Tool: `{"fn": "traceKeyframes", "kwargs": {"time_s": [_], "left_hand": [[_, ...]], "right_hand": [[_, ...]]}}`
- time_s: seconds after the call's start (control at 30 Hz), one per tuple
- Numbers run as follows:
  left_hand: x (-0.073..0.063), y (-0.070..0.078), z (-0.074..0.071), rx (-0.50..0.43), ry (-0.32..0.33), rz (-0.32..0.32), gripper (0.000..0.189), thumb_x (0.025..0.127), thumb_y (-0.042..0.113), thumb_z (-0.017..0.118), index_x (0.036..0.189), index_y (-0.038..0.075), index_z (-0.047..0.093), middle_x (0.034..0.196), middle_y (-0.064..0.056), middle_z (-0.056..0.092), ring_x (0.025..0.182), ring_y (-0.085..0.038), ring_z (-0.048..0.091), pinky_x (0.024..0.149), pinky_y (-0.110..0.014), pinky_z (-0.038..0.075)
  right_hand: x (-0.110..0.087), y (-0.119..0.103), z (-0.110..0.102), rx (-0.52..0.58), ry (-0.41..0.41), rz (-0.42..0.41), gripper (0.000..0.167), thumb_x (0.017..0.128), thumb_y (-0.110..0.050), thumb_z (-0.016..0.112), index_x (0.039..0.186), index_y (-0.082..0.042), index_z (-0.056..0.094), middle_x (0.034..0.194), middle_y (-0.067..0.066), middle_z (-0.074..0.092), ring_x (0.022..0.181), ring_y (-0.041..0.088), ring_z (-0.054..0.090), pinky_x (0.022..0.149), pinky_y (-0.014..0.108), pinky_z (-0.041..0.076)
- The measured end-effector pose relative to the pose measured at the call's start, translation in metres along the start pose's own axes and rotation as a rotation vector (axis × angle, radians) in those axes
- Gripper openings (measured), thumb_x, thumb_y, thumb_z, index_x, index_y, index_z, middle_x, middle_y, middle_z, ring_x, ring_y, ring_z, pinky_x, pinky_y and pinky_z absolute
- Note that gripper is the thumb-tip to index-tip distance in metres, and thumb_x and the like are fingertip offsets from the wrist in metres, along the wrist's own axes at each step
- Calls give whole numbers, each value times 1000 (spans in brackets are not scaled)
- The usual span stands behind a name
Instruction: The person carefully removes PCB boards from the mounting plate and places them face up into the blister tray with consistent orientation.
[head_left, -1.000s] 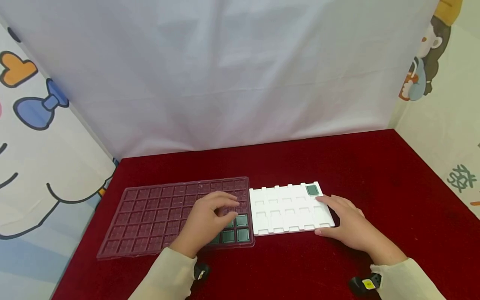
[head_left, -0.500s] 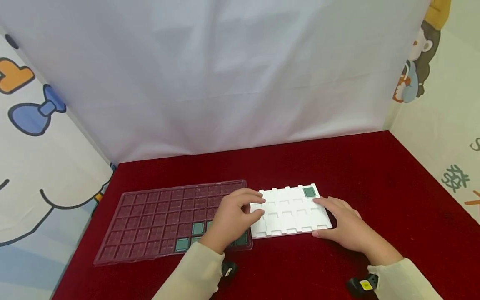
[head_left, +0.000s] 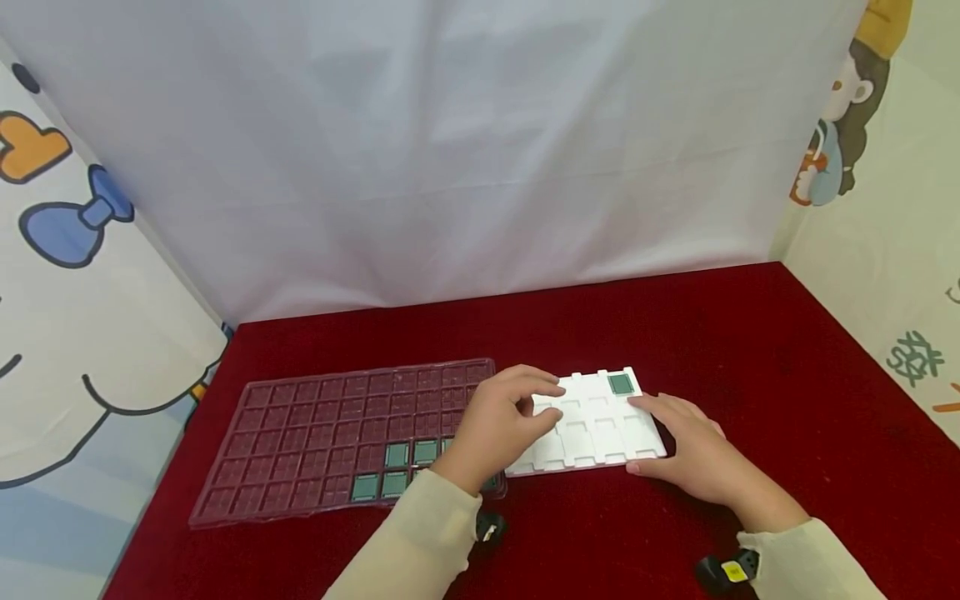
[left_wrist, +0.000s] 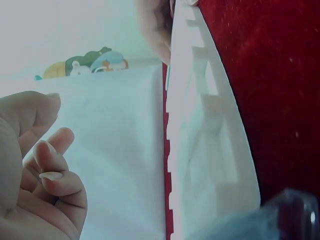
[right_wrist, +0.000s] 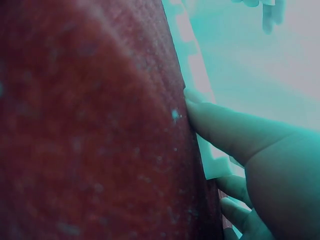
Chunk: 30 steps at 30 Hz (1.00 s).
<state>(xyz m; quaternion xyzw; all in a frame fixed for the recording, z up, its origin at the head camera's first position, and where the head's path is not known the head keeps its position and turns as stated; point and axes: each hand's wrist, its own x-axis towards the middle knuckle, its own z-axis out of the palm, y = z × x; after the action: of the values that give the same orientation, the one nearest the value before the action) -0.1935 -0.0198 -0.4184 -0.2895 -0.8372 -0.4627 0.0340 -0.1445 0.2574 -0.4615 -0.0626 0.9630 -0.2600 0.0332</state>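
Note:
My left hand (head_left: 508,421) hovers over the left part of a white compartment tray (head_left: 600,433). Its thumb and index finger are apart, with nothing visible between them; the other fingers bend loosely in the left wrist view. My right hand (head_left: 693,450) holds the white tray's right end, thumb (right_wrist: 205,112) at the front edge and index finger near the far right corner. A green square chip (head_left: 621,383) sits in that tray's far right pocket. To the left lies a clear plastic blister tray (head_left: 300,433) with several green chips (head_left: 397,455) in its front right pockets, some hidden behind my left forearm.
Both trays lie side by side on a dark red cloth (head_left: 720,333). A white curtain (head_left: 450,167) hangs behind the table, and printed cartoon panels (head_left: 75,333) stand at either side. Each wrist wears a small black camera (head_left: 723,573).
My left hand has moved right, from over the blister tray's chips to over the white tray, uncovering some chips. The right hand stays at the white tray's end. The head view has shifted slightly.

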Motion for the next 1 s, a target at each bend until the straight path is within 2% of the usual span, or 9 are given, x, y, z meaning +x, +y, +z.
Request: {"fn": "traceKeyframes", "kwargs": {"time_s": [0.43, 0.77, 1.0], "left_hand": [[14, 1, 20, -34, -10, 59, 23, 89, 8, 80, 111, 11, 80, 120, 4, 70, 73, -4, 52, 69, -20, 49], [26, 8, 32, -45, -17, 43, 23, 89, 9, 80, 112, 13, 80, 118, 10, 69, 75, -3, 53, 68, -18, 49], [37, 8, 45, -10, -42, 36, 23, 90, 10, 78, 113, 13, 80, 118, 11, 68, 76, -4, 54, 69, -16, 48]], "right_hand": [[2, -1, -1, 7, -6, -14, 90, 79, -43, 89, 152, -12, 48, 153, 28, 44, 142, 49, 32, 103, 77, 27], [2, -3, -2, 6, -12, -20, 89, 79, -43, 89, 152, -11, 49, 153, 27, 45, 142, 50, 32, 103, 79, 26], [0, -1, -4, 18, -12, -24, 89, 80, -43, 88, 152, -11, 48, 153, 28, 44, 142, 50, 31, 102, 79, 25]]}}
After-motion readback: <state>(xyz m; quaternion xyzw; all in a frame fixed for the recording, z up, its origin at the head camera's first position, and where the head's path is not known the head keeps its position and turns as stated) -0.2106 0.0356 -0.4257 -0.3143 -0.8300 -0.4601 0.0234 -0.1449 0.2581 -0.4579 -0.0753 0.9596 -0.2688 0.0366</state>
